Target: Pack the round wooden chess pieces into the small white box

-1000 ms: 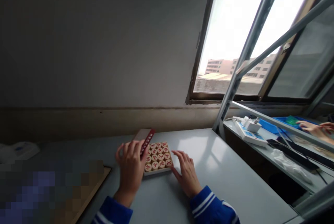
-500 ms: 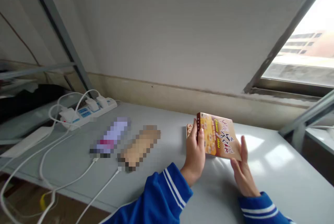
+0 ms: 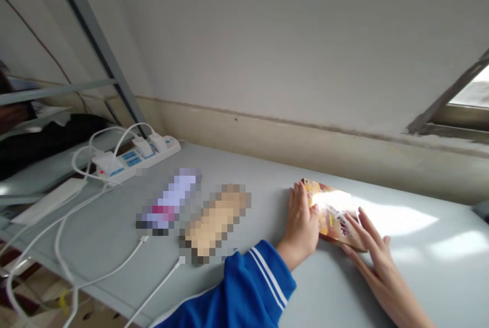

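A flat chess box (image 3: 334,213) with a yellow and red printed lid lies shut on the grey table (image 3: 267,277), washed out by a patch of sunlight. My left hand (image 3: 301,221) rests against its left edge, fingers stretched up along the side. My right hand (image 3: 369,239) lies flat on the lid's right part with fingers spread. Both sleeves are blue with white stripes. The pieces inside are hidden under the lid.
Two blurred-out flat objects (image 3: 170,198) (image 3: 216,218) lie left of the box with white cables running off the table's near edge. A white power strip (image 3: 133,157) with plugs sits at the back left beside a metal frame post (image 3: 95,43). A wall runs behind.
The lid, held tilted above the tray half a second ago, now lies flat on it. Both hands have come down onto the box. The view has swung left.
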### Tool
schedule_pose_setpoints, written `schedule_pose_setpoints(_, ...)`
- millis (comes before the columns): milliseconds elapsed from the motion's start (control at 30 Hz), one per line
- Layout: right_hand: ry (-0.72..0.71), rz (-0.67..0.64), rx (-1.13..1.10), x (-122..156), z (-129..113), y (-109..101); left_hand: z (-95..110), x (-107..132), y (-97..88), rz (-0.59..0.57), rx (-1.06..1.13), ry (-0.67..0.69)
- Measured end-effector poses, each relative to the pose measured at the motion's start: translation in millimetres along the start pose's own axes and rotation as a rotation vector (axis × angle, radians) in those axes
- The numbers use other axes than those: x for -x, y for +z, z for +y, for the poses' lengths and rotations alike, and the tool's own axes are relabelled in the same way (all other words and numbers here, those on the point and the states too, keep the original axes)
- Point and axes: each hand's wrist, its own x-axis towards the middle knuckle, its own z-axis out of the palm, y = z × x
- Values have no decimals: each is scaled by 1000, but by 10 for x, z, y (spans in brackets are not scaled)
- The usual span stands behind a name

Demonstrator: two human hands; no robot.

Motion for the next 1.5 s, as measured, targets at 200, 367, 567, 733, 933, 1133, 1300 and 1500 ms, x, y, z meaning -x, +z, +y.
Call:
schedule_pose_setpoints(200,18,-14,122,37,105,88,-4,-10,12,61,45,-117)
schedule_pose_setpoints(367,-32,-55,68,8,37,35,-24,-16,16,74,87,-99)
schedule_pose_setpoints(567,-59,-31,54,6,2,18,-47,-23,3,110,-45,-103)
schedule_pose_setpoints(733,-50,-42,87,28,0,45,-70,-19,-24,87,-311,-41)
schedule_pose_setpoints(933,-35,-62,134,47,-12,58,-84,-23,-33,9,-377,-14)
schedule_pose_setpoints(1133,-38,-23,231,67,7,-6,-62,-14,-38,-12,-350,-10)
schedule_pose_setpoints(1300,-26,3,270,65,37,-90,-34,-4,-44,4,-313,-22)
schedule_pose_setpoints(1500,7,3,284,41,24,-85,-29,-1,-33,3,-293,-56)
